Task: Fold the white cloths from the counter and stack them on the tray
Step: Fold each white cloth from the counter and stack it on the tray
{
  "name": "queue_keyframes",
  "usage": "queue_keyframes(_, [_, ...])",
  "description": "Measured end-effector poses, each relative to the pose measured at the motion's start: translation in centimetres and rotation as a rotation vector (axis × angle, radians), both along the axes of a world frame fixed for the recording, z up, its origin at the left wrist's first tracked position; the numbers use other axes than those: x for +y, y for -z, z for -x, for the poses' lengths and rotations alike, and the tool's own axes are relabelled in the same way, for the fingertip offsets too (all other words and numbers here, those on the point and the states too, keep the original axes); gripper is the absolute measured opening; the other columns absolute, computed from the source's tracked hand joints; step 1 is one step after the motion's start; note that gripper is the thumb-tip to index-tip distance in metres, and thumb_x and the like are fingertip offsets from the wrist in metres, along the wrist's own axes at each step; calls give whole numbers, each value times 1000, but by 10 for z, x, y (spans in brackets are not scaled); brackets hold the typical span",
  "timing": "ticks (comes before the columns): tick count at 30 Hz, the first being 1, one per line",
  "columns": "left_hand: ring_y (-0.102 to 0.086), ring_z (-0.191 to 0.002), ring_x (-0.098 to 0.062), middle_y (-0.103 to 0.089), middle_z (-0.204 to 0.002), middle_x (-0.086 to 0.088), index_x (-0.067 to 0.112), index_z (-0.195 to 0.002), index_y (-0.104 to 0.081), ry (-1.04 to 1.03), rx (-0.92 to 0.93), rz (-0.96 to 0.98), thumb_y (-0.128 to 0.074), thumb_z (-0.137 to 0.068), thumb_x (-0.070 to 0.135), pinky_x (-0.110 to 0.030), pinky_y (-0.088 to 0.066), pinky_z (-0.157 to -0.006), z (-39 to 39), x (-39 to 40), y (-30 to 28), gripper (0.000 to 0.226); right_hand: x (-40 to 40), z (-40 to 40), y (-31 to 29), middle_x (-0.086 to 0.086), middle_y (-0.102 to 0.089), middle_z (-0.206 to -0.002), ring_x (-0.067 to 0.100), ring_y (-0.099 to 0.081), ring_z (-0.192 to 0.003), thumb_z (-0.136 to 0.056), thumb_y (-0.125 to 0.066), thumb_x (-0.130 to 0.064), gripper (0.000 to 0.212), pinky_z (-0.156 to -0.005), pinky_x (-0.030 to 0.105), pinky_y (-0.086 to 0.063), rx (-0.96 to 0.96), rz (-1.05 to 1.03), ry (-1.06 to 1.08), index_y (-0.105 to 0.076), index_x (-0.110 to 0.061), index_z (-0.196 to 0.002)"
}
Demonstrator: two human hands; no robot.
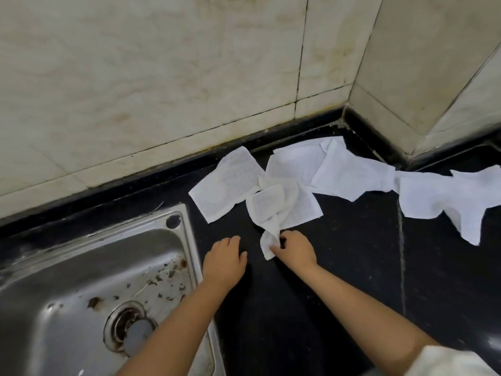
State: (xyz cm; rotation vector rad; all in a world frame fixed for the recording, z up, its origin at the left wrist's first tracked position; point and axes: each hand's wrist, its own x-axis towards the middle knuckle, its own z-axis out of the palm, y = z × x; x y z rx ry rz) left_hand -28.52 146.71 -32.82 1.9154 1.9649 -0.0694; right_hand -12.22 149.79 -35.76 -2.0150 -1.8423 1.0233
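Pick-up step, likely: right hand (pixel 295 249) pinches the near corner of 1 crumpled white cloth (pixel 279 210) on the dark counter (pixel 352 253), left hand (pixel 223 260) relaxed, empty beside it; next it needs spreading flat; tray unseen.

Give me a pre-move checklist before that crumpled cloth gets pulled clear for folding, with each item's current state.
1. Grip on the cloth: ok. The right hand pinches the near corner of the crumpled white cloth.
2. Left hand free to help: ok. The left hand rests open on the black counter, holding nothing.
3. Cloth free of its neighbours: not ok. It overlaps the flat cloth on its left and the cloths behind it.
4. Folding space: ok. Bare counter lies in front of the hands.
5. Sink clearance: ok. The steel sink holds debris, but no cloth hangs over it.
6. Tray ready: cannot tell. No tray is in view.
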Motion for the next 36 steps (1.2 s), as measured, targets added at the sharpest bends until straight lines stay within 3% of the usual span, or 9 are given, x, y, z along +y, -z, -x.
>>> queue_keyframes(5, [-37, -130, -24, -38, -143, -6, 21, -145, -25, 2, 28, -59, -44, -95, 36, -35, -41, -102, 5, 5, 5, 55, -15, -4, -7, -6, -33, -56, 7, -35, -53, -89, -48, -15, 44, -46, 21, -24, 27, -103, 19, -28, -17, -49])
queue_keyframes(9, [-32, -135, -29, -33, -146, -10, 26, -140, -36, 115, -2, -92, -56, -88, 41, -38, -38, -103, -25, 6, 14, 58, -52, -37, -43, -5, -46, -60, 10, -43, -57, -86, -53, -11, 17, -58, 24, -36, 103, -170, -141, -57, -7, -71])
queue_keyframes(11, [-56, -111, -30, -58, -119, -7, 20, -111, -62, 248, -62, -165, -63, -79, 28, -37, -47, -82, -46, 4, 20, 33, -73, -58, -65, -9, -47, -60, 4, -43, -54, -84, -56, -10, 8, -56, 17, -36, 143, -181, -163, -62, -6, -81])
queue_keyframes(13, [-66, -73, -27, -66, -79, -3, 14, -77, -68, 416, -141, -199, -55, -71, 19, -31, -48, -59, -67, -2, 20, 15, -92, -84, -84, -10, -47, -60, 4, -42, -53, -79, -53, -12, 10, -54, 14, -32, 116, -207, -143, -61, -7, -77])
queue_keyframes(16, [-65, -69, -24, -67, -69, -9, 8, -65, -66, 584, -310, -89, -46, -81, 14, -30, -50, -64, -95, -5, 7, 27, -117, -138, -98, 4, -58, -73, 19, -55, -69, -73, -45, -14, 21, -62, 22, -35, -22, -273, 6, -62, -4, -79])
queue_keyframes(23, [-62, -90, -29, -68, -97, -13, 4, -103, -63, 999, -463, -195, -8, -73, 56, -39, -47, -79, -220, -8, -70, 81, -180, -275, -115, 24, -62, -96, 35, -58, -94, -85, -50, 1, 19, -83, 30, -37, -290, -399, 492, -65, 4, -96])
queue_keyframes(27, [-61, -99, -34, -67, -105, -19, 3, -110, -63, 975, -573, -333, -32, -96, 35, -41, -47, -83, -309, -28, -117, 47, -230, -331, -160, 28, -64, -88, 39, -60, -86, -82, -51, -6, 22, -75, 31, -36, -463, -683, 778, -66, 6, -92])
queue_keyframes(31, [-62, -99, -30, -70, -104, -13, 7, -106, -66, 1078, -718, -428, -35, -89, 26, -37, -45, -81, -372, -67, -137, 40, -296, -364, -180, 24, -68, -85, 38, -62, -81, -81, -49, -6, 23, -75, 34, -42, -594, -846, 895, -67, 5, -89])
queue_keyframes(36, [-66, -87, -31, -72, -93, -15, 5, -97, -71, 1372, -618, -335, -40, -89, 33, -39, -51, -74, -392, -105, -101, 43, -396, -371, -148, 20, -70, -79, 34, -67, -72, -82, -44, -13, 29, -69, 35, -52, -608, -697, 658, -69, 2, -83])
